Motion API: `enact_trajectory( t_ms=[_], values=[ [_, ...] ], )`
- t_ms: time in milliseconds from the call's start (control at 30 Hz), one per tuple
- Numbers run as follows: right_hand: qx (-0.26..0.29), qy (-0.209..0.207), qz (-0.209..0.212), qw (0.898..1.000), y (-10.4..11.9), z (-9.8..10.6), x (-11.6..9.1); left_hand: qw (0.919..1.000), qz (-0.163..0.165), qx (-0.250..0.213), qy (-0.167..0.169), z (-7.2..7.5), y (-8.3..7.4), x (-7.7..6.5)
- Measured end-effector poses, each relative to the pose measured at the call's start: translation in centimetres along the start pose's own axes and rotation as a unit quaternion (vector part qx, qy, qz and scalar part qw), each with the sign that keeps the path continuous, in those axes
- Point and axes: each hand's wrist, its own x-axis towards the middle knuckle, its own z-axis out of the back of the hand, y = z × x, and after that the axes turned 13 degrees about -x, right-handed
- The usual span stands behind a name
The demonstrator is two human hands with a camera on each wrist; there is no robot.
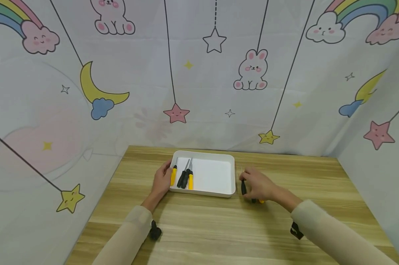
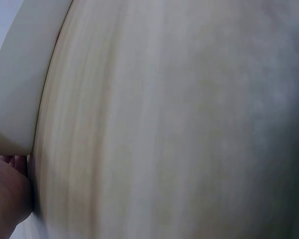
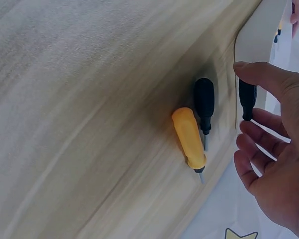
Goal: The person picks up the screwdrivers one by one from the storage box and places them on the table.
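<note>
A white tray (image 1: pixel 216 176) stands on the table, with several screwdrivers lying in its left part. Some have black handles (image 1: pixel 182 179), others yellow handles (image 1: pixel 191 181). My left hand (image 1: pixel 162 179) grips the tray's left side; its fingertips are partly hidden by the tray wall in the left wrist view. Just right of the tray, my right hand (image 1: pixel 257 184) pinches a black-handled screwdriver (image 3: pixel 247 97) between thumb and fingers, the other fingers loosely bent. Beside that hand, a second black-handled screwdriver (image 3: pixel 204 102) and a yellow-handled screwdriver (image 3: pixel 188 134) lie on the wood.
The wood-grain table (image 1: pixel 199 228) reaches back to a white patterned curtain (image 1: pixel 206 81). Another stretch of curtain (image 1: pixel 381 176) runs along the right side. Both forearms wear light sleeves with small black devices (image 1: pixel 155 231) at the wrists.
</note>
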Motion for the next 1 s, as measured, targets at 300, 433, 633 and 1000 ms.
enact_trajectory(
  t_ms=[300,433,633,1000],
  values=[
    [0.001,0.031,-0.009,0.999,-0.1,-1.0,-0.2,1.0,0.0,0.004,0.0,0.1,0.2,0.1],
    [-0.002,0.034,-0.009,0.999,-0.1,-1.2,-0.4,1.0,0.0,0.003,0.006,0.1,0.1,0.0],
    [-0.002,0.05,-0.017,0.999,-0.1,-1.1,-0.4,1.0,0.001,0.0,0.009,0.1,-0.1,-0.1],
    [-0.007,0.055,-0.006,0.998,-0.1,-0.9,-0.3,1.0,0.004,0.0,0.008,0.1,-0.1,-0.2]
  ],
)
